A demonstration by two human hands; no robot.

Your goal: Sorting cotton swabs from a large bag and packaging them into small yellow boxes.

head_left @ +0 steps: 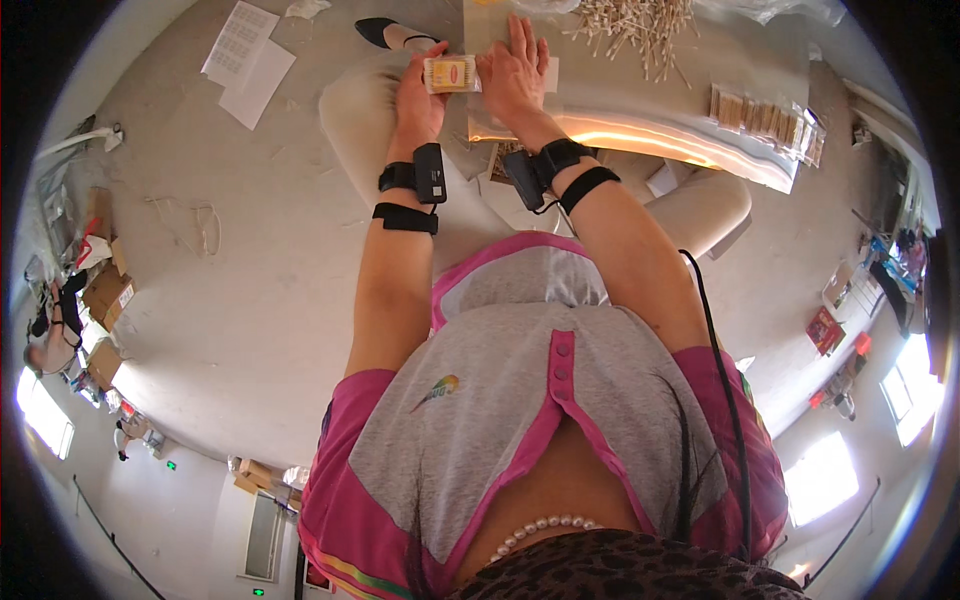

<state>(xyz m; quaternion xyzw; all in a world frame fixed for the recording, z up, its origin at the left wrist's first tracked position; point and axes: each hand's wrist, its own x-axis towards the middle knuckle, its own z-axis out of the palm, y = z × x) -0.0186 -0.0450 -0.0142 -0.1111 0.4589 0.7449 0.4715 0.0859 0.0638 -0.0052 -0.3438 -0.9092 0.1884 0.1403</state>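
Observation:
A small clear packet of cotton swabs (452,74) with a yellow and red label is held up in front of me, near the left end of a shiny low work surface (640,110). My left hand (420,98) is closed on the packet's left end. At its right end, the thumb side of my right hand (513,80) touches it, with the fingers stretched out over the surface. A heap of loose cotton swabs (640,30) lies farther right. Several filled packets (760,120) stand in a row near the right edge.
Sheets of printed paper (245,65) lie on the floor to the left. Beneath the surface's near edge is a box of swabs (503,162), partly hidden by my right wrist. Cardboard boxes (108,295) and another person (58,335) are at the far left.

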